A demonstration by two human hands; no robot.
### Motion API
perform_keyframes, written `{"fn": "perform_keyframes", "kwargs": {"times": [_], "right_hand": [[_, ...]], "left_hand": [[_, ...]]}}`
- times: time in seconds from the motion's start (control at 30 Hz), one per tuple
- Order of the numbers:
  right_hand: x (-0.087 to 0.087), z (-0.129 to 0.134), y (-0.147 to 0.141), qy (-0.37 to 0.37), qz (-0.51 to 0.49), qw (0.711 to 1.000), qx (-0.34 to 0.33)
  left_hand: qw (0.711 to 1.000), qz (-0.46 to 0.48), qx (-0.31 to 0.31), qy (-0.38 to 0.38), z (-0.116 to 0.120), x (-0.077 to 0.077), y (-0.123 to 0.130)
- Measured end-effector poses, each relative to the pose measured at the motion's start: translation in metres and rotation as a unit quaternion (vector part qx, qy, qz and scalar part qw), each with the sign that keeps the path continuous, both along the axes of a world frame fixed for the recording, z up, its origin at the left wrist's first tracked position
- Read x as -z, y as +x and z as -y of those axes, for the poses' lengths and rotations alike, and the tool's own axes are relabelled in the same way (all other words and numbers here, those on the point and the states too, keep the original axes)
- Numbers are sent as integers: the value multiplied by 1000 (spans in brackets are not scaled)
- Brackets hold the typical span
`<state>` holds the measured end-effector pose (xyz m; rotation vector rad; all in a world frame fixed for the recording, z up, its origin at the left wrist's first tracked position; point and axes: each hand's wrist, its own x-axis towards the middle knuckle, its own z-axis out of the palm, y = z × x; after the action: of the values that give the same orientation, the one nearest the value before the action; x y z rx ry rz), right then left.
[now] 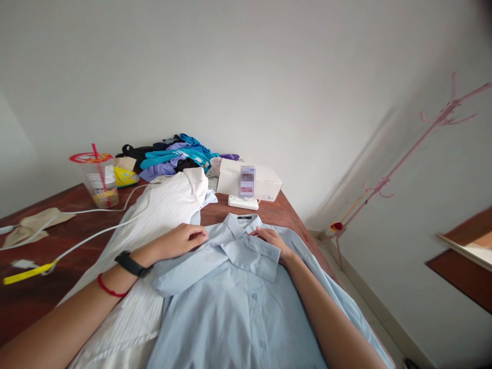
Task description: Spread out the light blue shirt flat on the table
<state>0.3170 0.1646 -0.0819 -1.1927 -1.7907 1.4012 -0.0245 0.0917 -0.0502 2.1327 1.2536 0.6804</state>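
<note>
Your left hand (183,239) rests flat with loose fingers on the shoulder of the blue shirt (238,302), grasping nothing. Your right hand (273,240) lies just right of the collar (243,224), fingers relaxed and pressing the cloth. The shirt lies buttoned on the table (34,292), overlapping a striped shirt (161,210) left of your left fingers.

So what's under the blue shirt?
The blue shirt partly overlaps a white striped shirt on the brown table. Whatever lies beneath its middle is covered.
</note>
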Motion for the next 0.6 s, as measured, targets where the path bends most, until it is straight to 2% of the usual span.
{"fn": "perform_keyframes", "kwargs": {"times": [0.13,0.6], "right_hand": [[0,0,0,18,18,1000,-1],[1,1,-2,2,-6,1000,2]], "left_hand": [[1000,-3,3,1,-1,2,-2],[999,-28,6,-18,-4,10,-6]]}}
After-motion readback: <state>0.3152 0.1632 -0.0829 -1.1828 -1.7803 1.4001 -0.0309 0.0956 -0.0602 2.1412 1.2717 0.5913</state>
